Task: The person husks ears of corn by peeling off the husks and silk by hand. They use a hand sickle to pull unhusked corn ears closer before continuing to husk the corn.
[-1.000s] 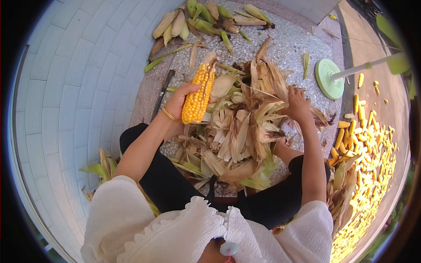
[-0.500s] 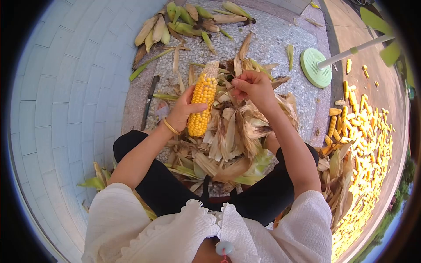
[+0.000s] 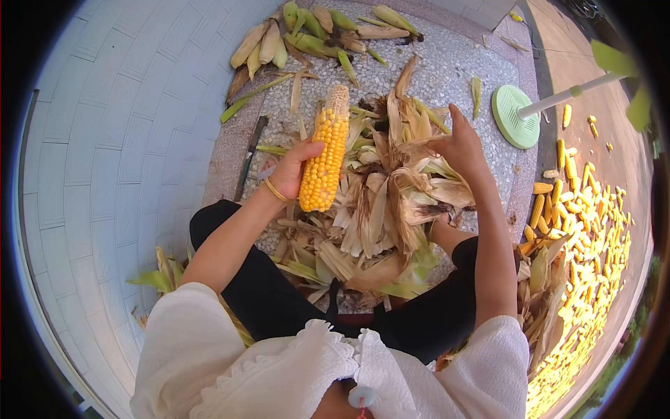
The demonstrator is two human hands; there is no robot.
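Note:
My left hand [image 3: 292, 171] is closed round a husked yellow corn cob [image 3: 325, 159], thumb across its side. The cob stands nearly upright, its pale tip pointing away from me. My right hand [image 3: 462, 145] is over the right side of the husk pile [image 3: 377, 209], thumb and fingers apart, with nothing visible between them. Dry brown and pale green husks make up this pile, between my legs. Whether the fingers of my right hand touch the husks below is unclear.
Unhusked ears [image 3: 269, 43] lie at the top. A dark bar [image 3: 251, 157] rests on the floor at left. A green round base with a pole [image 3: 515, 116] stands at right, near many husked cobs [image 3: 583, 258]. A tiled wall [image 3: 105, 160] runs along the left.
My right hand went from the husks to beside the cob's tip, then back out to the right and opened. The dark strand along the cob is gone. My left hand still holds the cob.

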